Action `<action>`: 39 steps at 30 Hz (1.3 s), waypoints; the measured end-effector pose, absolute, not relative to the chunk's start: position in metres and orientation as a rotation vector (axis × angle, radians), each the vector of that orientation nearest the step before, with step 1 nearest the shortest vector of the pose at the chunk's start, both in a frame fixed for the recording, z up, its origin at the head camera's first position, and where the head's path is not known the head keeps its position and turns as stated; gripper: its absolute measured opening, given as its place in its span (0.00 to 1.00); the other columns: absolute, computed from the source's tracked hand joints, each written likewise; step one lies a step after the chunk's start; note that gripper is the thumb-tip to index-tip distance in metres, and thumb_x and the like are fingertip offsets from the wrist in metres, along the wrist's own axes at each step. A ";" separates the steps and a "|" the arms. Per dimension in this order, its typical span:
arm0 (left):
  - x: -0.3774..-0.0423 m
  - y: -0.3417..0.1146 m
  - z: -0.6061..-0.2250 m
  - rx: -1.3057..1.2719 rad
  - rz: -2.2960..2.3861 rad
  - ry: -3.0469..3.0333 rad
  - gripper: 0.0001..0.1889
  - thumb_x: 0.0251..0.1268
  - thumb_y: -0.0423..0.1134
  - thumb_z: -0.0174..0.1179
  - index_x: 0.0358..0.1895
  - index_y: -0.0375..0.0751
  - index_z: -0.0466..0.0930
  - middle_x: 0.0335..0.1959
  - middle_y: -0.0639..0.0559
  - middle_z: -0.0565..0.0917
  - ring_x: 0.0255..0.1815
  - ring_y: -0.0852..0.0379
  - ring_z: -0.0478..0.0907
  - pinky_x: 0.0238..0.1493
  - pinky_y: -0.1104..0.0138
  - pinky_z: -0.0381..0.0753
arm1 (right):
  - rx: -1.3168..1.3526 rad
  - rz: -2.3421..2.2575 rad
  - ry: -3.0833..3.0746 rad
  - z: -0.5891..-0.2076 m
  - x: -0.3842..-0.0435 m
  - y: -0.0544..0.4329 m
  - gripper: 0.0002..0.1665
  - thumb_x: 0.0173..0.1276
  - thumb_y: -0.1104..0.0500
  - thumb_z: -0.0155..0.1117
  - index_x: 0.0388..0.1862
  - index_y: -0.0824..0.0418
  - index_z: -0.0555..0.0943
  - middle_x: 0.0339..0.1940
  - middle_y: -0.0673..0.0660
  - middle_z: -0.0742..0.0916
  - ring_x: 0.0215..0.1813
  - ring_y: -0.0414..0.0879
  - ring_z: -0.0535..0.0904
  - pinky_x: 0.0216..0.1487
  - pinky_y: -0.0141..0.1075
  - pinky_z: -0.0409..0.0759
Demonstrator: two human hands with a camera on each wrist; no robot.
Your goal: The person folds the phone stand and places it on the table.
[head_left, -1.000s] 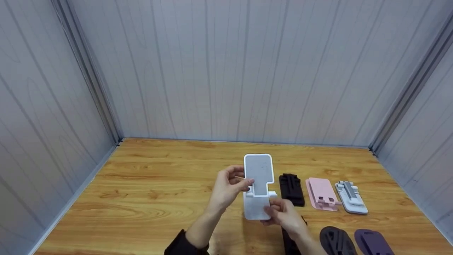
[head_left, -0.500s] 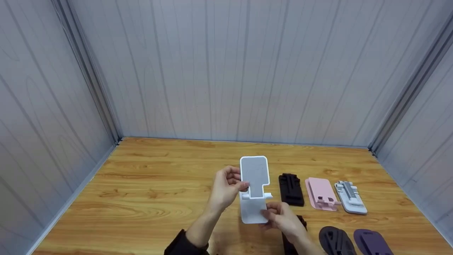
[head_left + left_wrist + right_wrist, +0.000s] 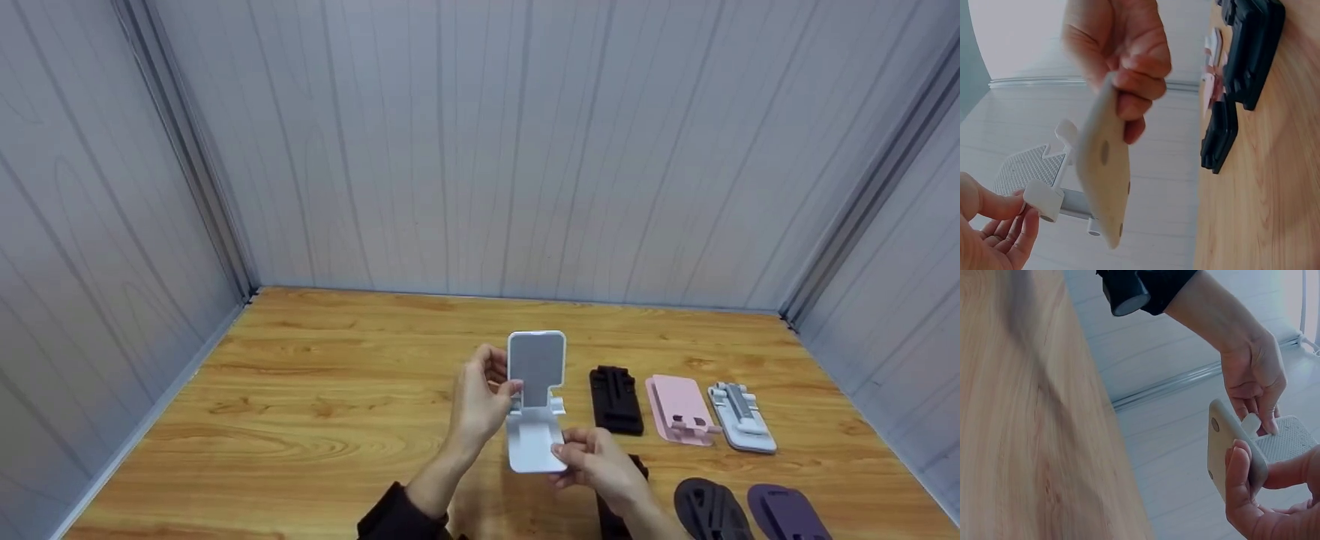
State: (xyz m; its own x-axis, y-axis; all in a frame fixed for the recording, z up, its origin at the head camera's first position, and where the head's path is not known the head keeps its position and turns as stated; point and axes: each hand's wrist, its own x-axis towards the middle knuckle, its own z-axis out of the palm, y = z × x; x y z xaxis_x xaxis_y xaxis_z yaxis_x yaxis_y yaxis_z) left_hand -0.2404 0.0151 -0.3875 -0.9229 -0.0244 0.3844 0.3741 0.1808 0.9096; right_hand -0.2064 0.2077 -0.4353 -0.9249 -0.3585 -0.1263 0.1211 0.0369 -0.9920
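Both hands hold a white folding phone stand point(image 3: 536, 442) up over the table. Its upper plate carries a grey textured pad point(image 3: 537, 358), and a hinge joins it to the plain white base. The left hand point(image 3: 480, 397) pinches the upper plate's left edge, thumb on the front. At the base's lower right corner, the right hand point(image 3: 596, 461) grips with thumb on top and fingers beneath. In the left wrist view the base point(image 3: 1103, 169) shows its underside with small round feet, and the hinge arm stands out from it.
Right of the hands lie a black folded stand point(image 3: 616, 401), a pink stand point(image 3: 681, 409) and a white-grey stand point(image 3: 742, 418). Nearer are a dark oval stand point(image 3: 711, 510), a purple one point(image 3: 787, 512) and another black one point(image 3: 611, 517), partly behind the right forearm. Panel walls enclose the wooden table.
The stand has shifted slightly left, and its base has tilted relative to the upper plate, so the base's inner face and hinge arms show more. Both hands keep their hold.
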 end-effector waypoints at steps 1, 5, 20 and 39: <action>-0.241 0.015 -0.389 -0.329 -1.771 -2.157 0.13 0.58 0.12 0.67 0.41 0.28 0.79 0.32 0.42 0.84 0.34 0.57 0.82 0.34 0.75 0.83 | -0.240 -1.952 1.975 -0.435 -0.206 0.208 0.16 0.81 0.70 0.52 0.55 0.86 0.76 0.34 0.51 0.90 0.30 0.37 0.85 0.35 0.26 0.88; -0.245 0.016 -0.392 -0.324 -1.693 -2.176 0.13 0.58 0.12 0.67 0.40 0.29 0.80 0.32 0.41 0.85 0.33 0.57 0.81 0.34 0.74 0.81 | -0.223 -1.951 1.961 -0.434 -0.205 0.208 0.16 0.81 0.69 0.52 0.54 0.84 0.78 0.31 0.49 0.89 0.30 0.36 0.85 0.35 0.25 0.87; -0.257 0.017 -0.404 -0.431 -1.521 -2.093 0.13 0.56 0.11 0.64 0.38 0.29 0.80 0.31 0.40 0.87 0.31 0.52 0.84 0.35 0.71 0.85 | -0.222 -1.982 1.919 -0.431 -0.202 0.208 0.13 0.79 0.67 0.54 0.51 0.77 0.81 0.31 0.49 0.88 0.30 0.36 0.86 0.36 0.26 0.88; -0.250 0.016 -0.381 -0.533 -1.221 -2.177 0.20 0.65 0.23 0.74 0.59 0.27 0.83 0.49 0.36 0.89 0.51 0.41 0.89 0.55 0.51 0.92 | -0.164 -1.998 1.883 -0.429 -0.206 0.214 0.16 0.81 0.68 0.51 0.56 0.79 0.80 0.32 0.48 0.89 0.33 0.38 0.87 0.39 0.27 0.89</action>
